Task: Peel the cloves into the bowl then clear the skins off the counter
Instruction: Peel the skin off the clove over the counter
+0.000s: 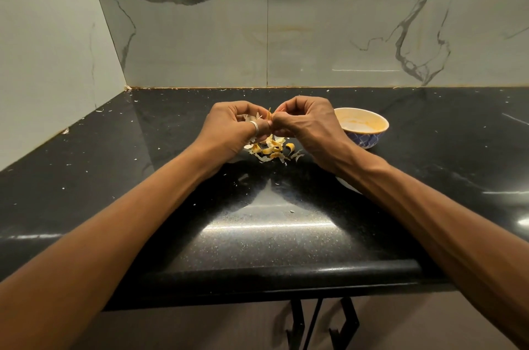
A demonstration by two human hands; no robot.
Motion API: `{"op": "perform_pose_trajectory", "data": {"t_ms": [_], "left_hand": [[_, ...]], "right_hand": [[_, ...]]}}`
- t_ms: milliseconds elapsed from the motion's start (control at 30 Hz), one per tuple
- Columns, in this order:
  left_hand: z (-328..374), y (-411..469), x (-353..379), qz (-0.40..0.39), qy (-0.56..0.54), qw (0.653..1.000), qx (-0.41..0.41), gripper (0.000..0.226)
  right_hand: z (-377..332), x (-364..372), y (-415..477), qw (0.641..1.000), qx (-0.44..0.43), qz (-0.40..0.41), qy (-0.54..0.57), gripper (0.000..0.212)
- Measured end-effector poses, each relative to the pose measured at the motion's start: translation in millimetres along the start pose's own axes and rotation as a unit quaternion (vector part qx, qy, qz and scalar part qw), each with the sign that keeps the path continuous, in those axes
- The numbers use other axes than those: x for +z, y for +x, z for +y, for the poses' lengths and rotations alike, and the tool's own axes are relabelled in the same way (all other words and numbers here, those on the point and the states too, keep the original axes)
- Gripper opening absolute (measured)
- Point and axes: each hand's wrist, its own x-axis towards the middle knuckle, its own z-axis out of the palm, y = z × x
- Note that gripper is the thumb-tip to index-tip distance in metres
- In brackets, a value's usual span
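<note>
My left hand (234, 128), with a ring on one finger, and my right hand (303, 120) meet above the black counter (257, 223). Both pinch a small garlic clove (270, 117) between the fingertips, and papery skin sticks out of the left hand. The clove itself is mostly hidden by the fingers. A pile of pale and yellowish skins (273, 149) lies on the counter right under the hands. A bowl (363, 128), blue-patterned outside and cream inside, stands just right of my right hand; what lies in it is not visible.
Small skin flecks are scattered over the counter, along the back wall joint and the left edge. Marble-look walls close the back and left. The counter's rounded front edge (286, 269) runs below my forearms, with black handles (320, 321) beneath it.
</note>
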Motion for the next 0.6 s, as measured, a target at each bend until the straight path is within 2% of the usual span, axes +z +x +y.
{"op": "perform_pose_trajectory", "data": {"t_ms": [167,433,600], "left_hand": [[-0.6,0.6,-1.7,0.018,-0.03,0.999,-0.012,0.012],[-3.7,3.5,-3.5,0.023,0.008,1.0,0.009,0.013],[-6.9,6.2,-4.5,0.03,0.025,0.999,0.008,0.037]], "right_hand": [[-3.2,-0.5,-1.2,0.999,0.012,-0.01,0.047,0.005],[1.1,1.0,2.2,0.998,-0.028,-0.009,-0.053,0.003],[2.2,1.4,2.7,0.996,-0.038,-0.01,-0.074,0.005]]}}
